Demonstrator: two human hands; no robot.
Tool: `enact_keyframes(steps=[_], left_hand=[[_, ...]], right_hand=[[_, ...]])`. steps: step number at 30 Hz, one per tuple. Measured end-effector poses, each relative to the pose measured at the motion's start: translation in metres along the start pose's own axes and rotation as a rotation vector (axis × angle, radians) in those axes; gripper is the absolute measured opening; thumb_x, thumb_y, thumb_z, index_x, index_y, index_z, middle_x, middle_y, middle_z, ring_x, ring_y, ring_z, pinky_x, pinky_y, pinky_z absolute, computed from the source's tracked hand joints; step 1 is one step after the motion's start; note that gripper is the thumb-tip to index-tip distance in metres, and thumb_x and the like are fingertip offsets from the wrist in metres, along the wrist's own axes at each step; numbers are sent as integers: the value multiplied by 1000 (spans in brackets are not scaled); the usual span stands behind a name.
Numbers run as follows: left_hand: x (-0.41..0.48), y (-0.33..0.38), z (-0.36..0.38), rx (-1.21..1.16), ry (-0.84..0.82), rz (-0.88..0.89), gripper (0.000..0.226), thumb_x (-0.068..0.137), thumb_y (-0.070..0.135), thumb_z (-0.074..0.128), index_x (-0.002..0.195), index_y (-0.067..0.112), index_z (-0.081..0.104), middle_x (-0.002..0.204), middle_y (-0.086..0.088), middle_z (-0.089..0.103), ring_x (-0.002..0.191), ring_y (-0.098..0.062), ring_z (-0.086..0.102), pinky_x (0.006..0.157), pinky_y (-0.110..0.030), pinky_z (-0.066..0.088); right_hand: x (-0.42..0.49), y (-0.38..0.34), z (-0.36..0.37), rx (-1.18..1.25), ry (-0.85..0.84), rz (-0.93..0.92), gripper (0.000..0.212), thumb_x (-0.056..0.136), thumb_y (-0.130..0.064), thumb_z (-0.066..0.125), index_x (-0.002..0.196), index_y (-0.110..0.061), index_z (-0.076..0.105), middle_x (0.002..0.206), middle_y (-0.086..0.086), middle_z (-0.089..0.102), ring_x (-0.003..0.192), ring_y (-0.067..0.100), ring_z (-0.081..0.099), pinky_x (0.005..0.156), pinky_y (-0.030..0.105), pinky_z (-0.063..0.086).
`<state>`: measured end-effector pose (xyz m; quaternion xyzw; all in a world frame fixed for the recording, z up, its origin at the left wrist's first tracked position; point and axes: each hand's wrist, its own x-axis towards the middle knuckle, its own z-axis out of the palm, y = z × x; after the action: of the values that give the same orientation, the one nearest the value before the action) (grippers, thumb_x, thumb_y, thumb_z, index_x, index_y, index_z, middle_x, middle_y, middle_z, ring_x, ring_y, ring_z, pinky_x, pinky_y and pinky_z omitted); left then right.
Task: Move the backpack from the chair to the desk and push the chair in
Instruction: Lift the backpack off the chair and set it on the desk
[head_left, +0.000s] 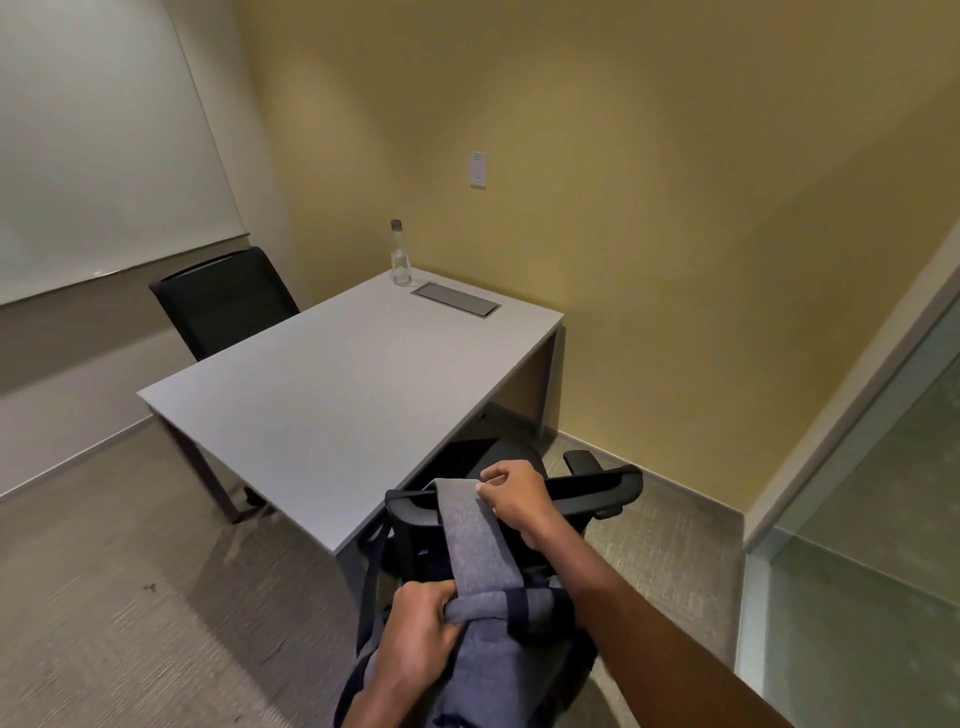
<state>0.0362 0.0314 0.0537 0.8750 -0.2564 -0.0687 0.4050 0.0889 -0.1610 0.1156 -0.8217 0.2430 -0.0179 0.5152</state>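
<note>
The grey backpack (483, 639) hangs over the back of the black office chair (597, 488), just beside the near corner of the grey bench (332, 384). The left hand (421, 631) has its fingers clamped on the bag's top fold; the right hand (519, 499) pinches the grey strap (467, 525) near the chair's top edge. A clear water bottle (400, 257) stands at the bench's far end

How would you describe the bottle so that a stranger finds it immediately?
Start at the grey desk in the middle of the room and go to its far corner by the yellow wall. The bottle stands upright there, just beside the recessed cable hatch. It is clear, slim, with a dark cap, and the only loose object on the desktop.
</note>
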Motion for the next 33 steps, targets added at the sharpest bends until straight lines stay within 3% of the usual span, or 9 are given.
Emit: enact_keyframes(steps=[4,8,14,17,20,24,26,29,33], left_hand=[[-4,-13,-5,-13,29,-24,18,82,22,61,68,11,65,58,2,68,58,0,62,52,-39,46],[-12,-19,-11,-67,123,-45,25,77,23,56,54,20,46,47,19,40,53,3,37,45,-21,27],[-27,-24,-18,-68,167,-130,32,84,20,67,57,8,55,49,-2,59,48,-1,49,46,-41,39],[-35,-20,-20,-2,204,-166,35,83,16,70,54,5,53,52,-11,63,45,-18,55,50,-47,41],[-45,-18,-21,20,210,-185,35,82,15,70,54,6,51,51,-9,61,47,-8,48,50,-47,41],[-55,-13,-21,-35,183,-189,33,80,12,68,51,20,55,48,11,50,54,1,45,50,-26,37],[-56,-11,-19,-12,134,-204,28,82,5,73,58,16,61,55,12,49,61,-7,48,59,-27,41],[-58,-5,-15,-26,157,-186,46,80,7,69,47,31,48,43,16,51,49,7,48,49,-12,34],[-53,4,0,13,135,-191,50,82,4,74,48,29,47,52,-7,63,47,-8,60,45,-16,33]], right_hand=[[2,-7,28,17,49,-20,17,92,-5,77,108,-6,82,103,5,78,91,12,69,78,18,52],[-2,-21,52,-7,8,-116,17,93,-6,76,107,-7,84,102,6,81,77,-1,64,59,-1,45],[-9,-35,70,-37,-155,-189,19,93,-7,77,111,-4,83,112,13,82,104,17,77,92,24,61],[-14,-36,81,-170,-239,-214,19,93,-7,77,111,-1,83,113,17,81,103,17,74,91,25,58],[-19,-29,85,-373,-374,-170,23,96,-14,74,114,-2,82,117,16,81,107,23,74,96,33,59],[-32,-9,74,-527,-481,-24,28,95,-32,69,82,-7,76,80,5,69,81,21,62,66,30,49],[-36,4,57,-563,-492,17,37,95,-39,68,80,-6,76,75,4,68,73,20,61,64,33,50],[-41,30,18,-304,-520,170,37,102,-34,63,105,-1,81,89,9,74,70,18,62,70,31,53],[-58,82,-48,34,-248,184,28,105,-20,60,112,-2,80,112,16,80,91,17,70,86,30,54]])
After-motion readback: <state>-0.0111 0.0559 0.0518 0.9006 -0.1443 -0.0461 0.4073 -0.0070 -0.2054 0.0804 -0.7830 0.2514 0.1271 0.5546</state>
